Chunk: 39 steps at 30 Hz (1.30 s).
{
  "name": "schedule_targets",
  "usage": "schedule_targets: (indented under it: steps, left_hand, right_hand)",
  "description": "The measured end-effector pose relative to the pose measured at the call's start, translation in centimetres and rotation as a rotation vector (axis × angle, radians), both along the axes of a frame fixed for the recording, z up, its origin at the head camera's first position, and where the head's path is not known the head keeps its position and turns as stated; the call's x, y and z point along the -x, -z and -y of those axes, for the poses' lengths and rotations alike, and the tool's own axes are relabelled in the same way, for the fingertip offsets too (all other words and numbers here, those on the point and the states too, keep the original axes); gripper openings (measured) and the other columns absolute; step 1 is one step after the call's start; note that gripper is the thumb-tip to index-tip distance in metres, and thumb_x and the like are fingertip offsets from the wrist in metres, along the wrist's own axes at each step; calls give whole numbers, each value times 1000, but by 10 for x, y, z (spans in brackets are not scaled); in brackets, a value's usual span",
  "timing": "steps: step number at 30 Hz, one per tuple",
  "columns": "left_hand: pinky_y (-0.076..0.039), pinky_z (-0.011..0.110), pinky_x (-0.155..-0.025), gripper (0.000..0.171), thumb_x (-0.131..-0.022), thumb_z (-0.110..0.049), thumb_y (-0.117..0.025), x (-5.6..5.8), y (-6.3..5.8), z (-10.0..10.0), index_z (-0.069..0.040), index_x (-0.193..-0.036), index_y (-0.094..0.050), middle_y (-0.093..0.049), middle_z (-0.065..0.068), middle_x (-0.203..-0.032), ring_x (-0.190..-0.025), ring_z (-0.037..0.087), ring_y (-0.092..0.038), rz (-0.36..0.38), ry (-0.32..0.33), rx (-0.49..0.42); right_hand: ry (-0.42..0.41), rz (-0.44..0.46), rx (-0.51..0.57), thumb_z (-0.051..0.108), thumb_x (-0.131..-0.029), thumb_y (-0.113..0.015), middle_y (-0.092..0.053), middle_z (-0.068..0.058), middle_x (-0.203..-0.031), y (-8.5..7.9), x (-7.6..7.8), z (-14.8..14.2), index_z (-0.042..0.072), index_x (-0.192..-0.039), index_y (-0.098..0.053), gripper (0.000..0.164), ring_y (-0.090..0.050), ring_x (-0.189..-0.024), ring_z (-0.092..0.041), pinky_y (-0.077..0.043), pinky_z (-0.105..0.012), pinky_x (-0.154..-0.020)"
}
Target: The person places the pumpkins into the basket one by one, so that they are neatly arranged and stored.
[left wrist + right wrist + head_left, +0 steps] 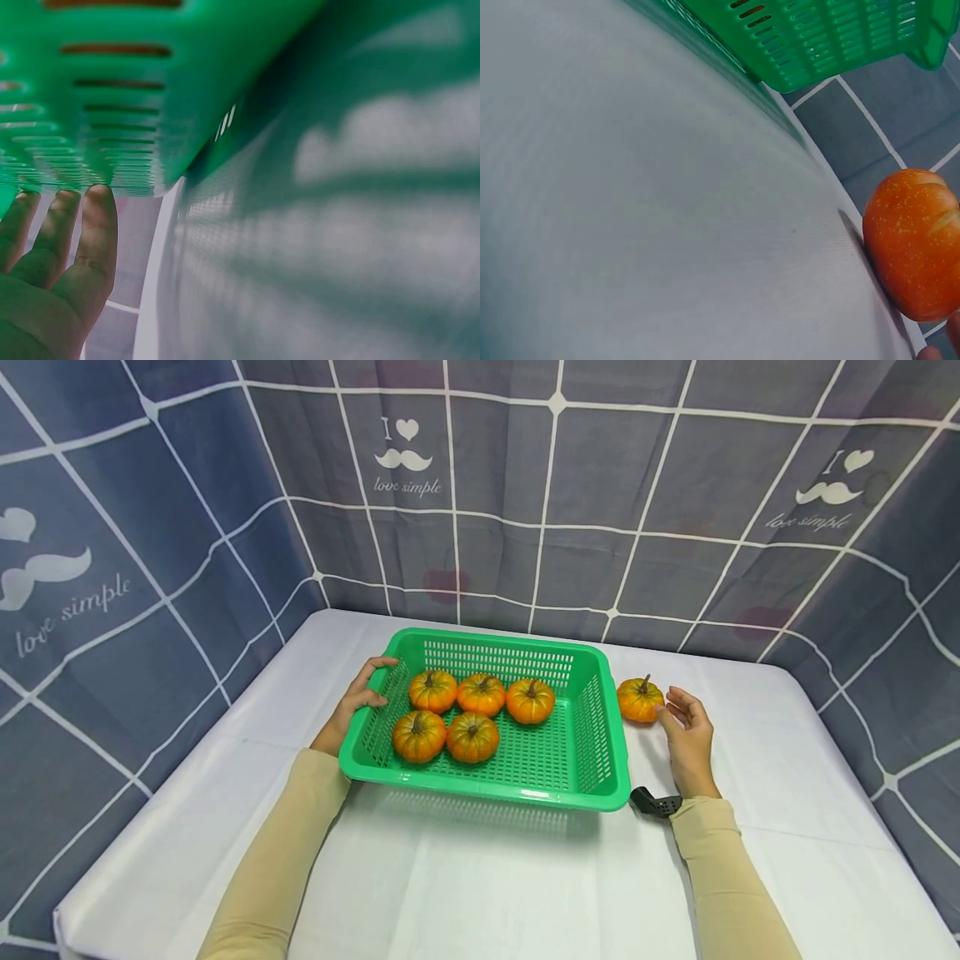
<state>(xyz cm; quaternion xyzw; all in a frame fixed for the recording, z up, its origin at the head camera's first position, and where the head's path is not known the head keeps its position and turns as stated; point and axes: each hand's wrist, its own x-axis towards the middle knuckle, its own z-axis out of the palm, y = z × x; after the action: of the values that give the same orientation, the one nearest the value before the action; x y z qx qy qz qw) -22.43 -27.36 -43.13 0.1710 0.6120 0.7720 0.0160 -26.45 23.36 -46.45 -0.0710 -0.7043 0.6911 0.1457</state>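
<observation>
A green plastic basket [480,791] with slotted walls has several small orange pumpkins [472,737] grouped toward its left side. At its left end my left hand [350,706] grips the rim. In the left wrist view, fingers [96,232] of that hand reach up against the slotted green plastic. One more pumpkin [640,700] is outside, just right of the basket. My right hand [690,743] is at this pumpkin's right side, fingers loosely bent and thumb tip right at its skin. The right wrist view shows the pumpkin [915,244] with fingertips [930,352] just below.
A white-covered table [480,877] lies beneath everything. Dark grey curtains [495,460] with white grid lines stand behind it and at both sides. A black strap-like device [654,802] sits at my right wrist, close to the basket's front right corner.
</observation>
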Motion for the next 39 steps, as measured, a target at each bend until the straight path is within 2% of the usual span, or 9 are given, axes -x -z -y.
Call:
schedule_targets:
  steps: [4,8,11,15,20,28,31,34,39]
  left_hand:
    - [-49,34,-109,64,-84,7,-36,0,1,1,-21,-138,-54,-42,10,-159,-142,29,-45,8,13,-13]
    - [-47,34,-112,65,-83,7,-36,1,2,0,-24,-136,-54,-38,13,-161,-147,33,-39,6,13,-3]
    - [-46,33,-112,65,-83,7,-36,1,3,0,-26,-136,-55,-34,17,-162,-148,34,-37,3,7,11]
    - [-47,33,-111,65,-84,7,-37,1,3,1,-27,-136,-53,-27,24,-164,-148,35,-36,-2,0,33]
    - [-48,33,-110,65,-84,6,-37,2,2,1,-27,-137,-53,-23,28,-164,-147,36,-36,-21,-1,48]
    - [-47,33,-111,66,-83,9,-36,2,1,0,-23,-138,-55,-40,13,-159,-145,31,-41,-19,18,0]
    - [-48,33,-110,65,-84,9,-36,1,0,1,-23,-138,-54,-41,12,-157,-143,28,-44,-17,24,-4]
    - [-49,33,-109,65,-84,9,-36,1,0,1,-23,-138,-54,-39,15,-158,-143,28,-45,-17,23,-3]
    - [-49,32,-108,65,-84,7,-36,3,1,0,-26,-137,-54,-25,27,-163,-145,33,-39,-17,-2,37]
  right_hand:
    - [-52,68,-63,4,-105,-66,-47,-13,-154,2,0,-1,-1,-160,-44,59,-46,-141,-24,-40,-24,-117]
    - [-134,99,-136,4,-105,-68,-33,-21,-169,4,-1,-3,2,-169,-28,76,-35,-155,-35,-29,-39,-129]
    - [-185,105,-164,2,-103,-70,-23,-24,-174,5,-1,-4,4,-172,-19,86,-27,-160,-41,-23,-46,-131]
    - [-210,129,-206,4,-104,-70,-17,-23,-177,4,-1,-4,5,-173,-14,90,-23,-161,-42,-20,-48,-132]
    - [-214,163,-244,6,-104,-70,-16,-22,-178,1,1,-3,6,-174,-13,90,-24,-162,-42,-20,-49,-131]
    - [-197,206,-320,11,-104,-73,-20,-27,-175,-5,3,2,7,-174,-11,95,-25,-161,-43,-21,-48,-131]
    - [-187,205,-350,13,-104,-73,-23,-28,-174,-5,3,2,6,-174,-13,92,-27,-160,-42,-23,-48,-131]
    - [-174,201,-367,12,-105,-72,-26,-29,-173,-4,4,2,3,-173,-17,88,-29,-159,-42,-25,-47,-130]
    - [-149,191,-370,11,-105,-72,-30,-30,-170,-3,3,3,0,-171,-21,84,-33,-157,-44,-27,-48,-130]
